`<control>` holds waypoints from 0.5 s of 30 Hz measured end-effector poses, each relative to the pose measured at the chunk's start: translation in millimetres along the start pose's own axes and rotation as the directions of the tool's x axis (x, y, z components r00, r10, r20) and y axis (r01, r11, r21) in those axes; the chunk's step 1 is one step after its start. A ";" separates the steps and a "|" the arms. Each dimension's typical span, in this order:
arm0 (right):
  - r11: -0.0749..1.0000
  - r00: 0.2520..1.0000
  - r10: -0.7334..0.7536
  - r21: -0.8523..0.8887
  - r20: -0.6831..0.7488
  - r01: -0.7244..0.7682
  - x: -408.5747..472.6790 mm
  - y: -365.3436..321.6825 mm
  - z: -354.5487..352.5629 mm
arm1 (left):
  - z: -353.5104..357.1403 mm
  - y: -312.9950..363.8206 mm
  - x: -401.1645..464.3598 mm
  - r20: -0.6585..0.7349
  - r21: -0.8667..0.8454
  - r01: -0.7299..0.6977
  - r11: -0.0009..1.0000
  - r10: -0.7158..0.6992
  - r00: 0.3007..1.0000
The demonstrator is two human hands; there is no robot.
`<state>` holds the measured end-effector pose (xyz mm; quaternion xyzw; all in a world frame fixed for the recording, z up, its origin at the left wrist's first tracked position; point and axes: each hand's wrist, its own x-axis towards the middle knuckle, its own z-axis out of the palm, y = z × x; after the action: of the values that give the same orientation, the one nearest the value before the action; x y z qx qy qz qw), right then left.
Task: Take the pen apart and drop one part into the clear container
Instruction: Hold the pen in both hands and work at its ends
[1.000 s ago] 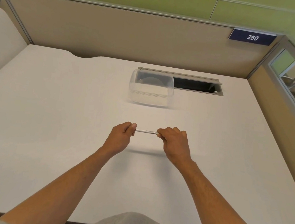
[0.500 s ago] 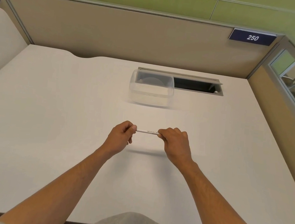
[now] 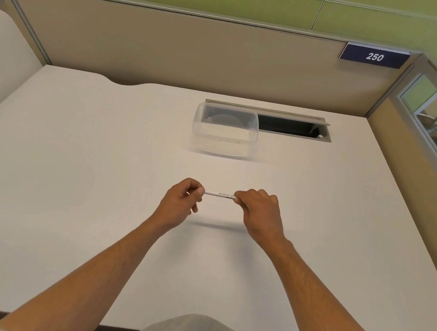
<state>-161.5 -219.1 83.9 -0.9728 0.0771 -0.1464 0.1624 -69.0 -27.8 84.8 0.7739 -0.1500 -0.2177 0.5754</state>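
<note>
Two bare hands hold one white pen (image 3: 219, 194) level above the white bench (image 3: 74, 176), in the middle of the view. The left hand (image 3: 180, 204) has its fingers curled and pinched together on the pen's left end, the thumb tip showing against the barrel. The right hand (image 3: 259, 213) is closed in the same way on the pen's right end, knuckles turned up. Only the short stretch of barrel between the two hands shows, with a line of small dark print too fine to read. The pen looks whole along that stretch; its ends are hidden in the fingers. A soft shadow lies on the bench just below the hands. The clear container (image 3: 225, 129) stands open on the bench farther back, well apart from the hands, just beside a grey cable slot (image 3: 292, 126) set into the surface. A blue plate marked 250 (image 3: 374, 56) sits on the beige partition behind
</note>
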 end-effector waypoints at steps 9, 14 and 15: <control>1.000 1.000 -0.010 0.003 0.002 0.010 -0.5 -4.3 -1.7 | 1.2 0.8 -1.1 -0.093 0.143 -0.014 0.990 0.027 0.995; 1.000 1.000 -0.011 0.017 0.000 0.011 -0.6 -4.8 -3.9 | 0.2 1.8 0.5 -0.083 0.096 0.005 0.995 0.003 0.997; 1.000 1.000 -0.010 0.018 0.001 0.010 -0.8 -4.8 -4.1 | 0.1 1.6 0.3 -0.076 0.077 0.010 0.997 -0.004 0.997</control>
<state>-163.0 -215.6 89.1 -0.9717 0.0709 -0.1471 0.1707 -68.8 -28.5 86.3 0.8038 -0.1336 -0.1844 0.5496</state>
